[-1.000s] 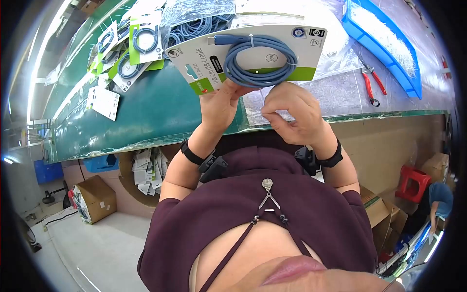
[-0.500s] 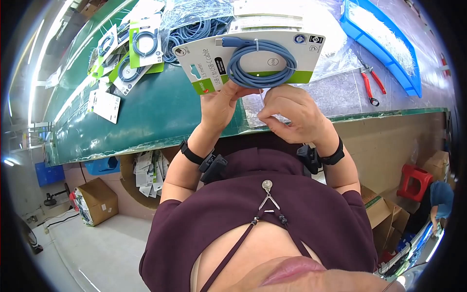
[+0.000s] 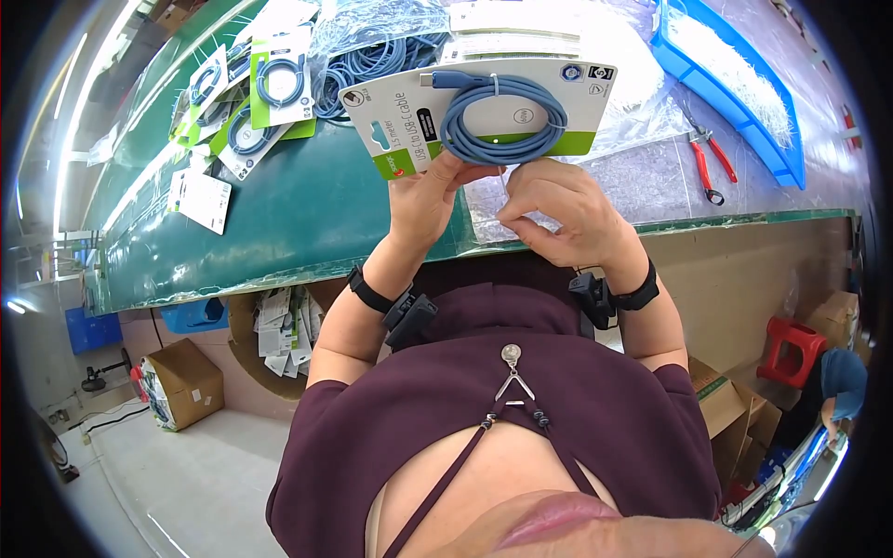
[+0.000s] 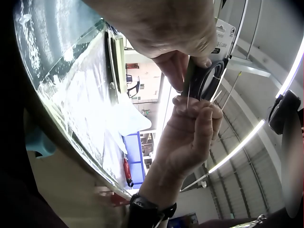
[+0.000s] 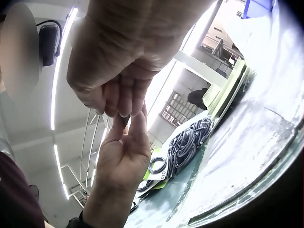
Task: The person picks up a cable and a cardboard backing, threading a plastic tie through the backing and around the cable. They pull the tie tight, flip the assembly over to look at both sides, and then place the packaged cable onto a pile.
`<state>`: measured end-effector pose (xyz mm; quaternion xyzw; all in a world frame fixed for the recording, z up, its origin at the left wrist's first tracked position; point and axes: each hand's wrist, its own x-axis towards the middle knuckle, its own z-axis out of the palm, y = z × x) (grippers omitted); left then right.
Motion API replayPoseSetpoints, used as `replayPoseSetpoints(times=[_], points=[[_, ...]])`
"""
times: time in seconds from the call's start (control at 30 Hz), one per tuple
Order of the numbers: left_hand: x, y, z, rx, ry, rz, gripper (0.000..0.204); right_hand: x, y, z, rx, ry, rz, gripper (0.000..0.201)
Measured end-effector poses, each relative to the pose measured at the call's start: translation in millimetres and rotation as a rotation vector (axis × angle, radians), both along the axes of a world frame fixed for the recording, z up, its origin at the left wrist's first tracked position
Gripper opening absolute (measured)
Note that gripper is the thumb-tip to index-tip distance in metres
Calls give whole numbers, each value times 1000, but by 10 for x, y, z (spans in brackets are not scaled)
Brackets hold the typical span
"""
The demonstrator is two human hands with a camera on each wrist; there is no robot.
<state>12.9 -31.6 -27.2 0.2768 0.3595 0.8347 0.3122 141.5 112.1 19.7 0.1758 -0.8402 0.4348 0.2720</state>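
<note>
A white and green cardboard package (image 3: 400,130) stands tilted in front of me in the head view, with a coiled blue USB-C cable (image 3: 507,153) lying against its face. My left hand (image 3: 423,205) grips the lower edge of the package, thumb on the front. Just right of it, below the coil, my right hand (image 3: 567,209) pinches a thin white tie between thumb and curled fingers. In the left wrist view that tie (image 4: 188,92) runs as a fine strip between the two hands. White ties also bind the coil at its top and right.
Several carded cables (image 3: 279,79) and a bag of loose blue cables (image 3: 391,56) lie at the back left. Red-handled cutters (image 3: 702,167) rest on the right of the bench, beside a blue tray (image 3: 730,98) of thin white strips. A stack of cards (image 3: 512,42) sits behind.
The package has shifted slightly right and its top has come down a little, uncovering more of the card stack behind. Both hands keep nearly the same place and grip.
</note>
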Motion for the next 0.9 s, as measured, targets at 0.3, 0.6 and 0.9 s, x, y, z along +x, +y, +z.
replayPoseSetpoints(times=[0.3, 0.6, 0.9], points=[[-3, 6, 40, -20, 27, 20, 34, -11, 3, -3, -11, 12, 3, 23], [-9, 53, 57, -5, 7, 41, 32, -45, 19, -10, -37, 0, 15, 22], [-18, 90, 25, -25, -61, 26, 31, -95, 47, -25, -52, -30, 11, 21]])
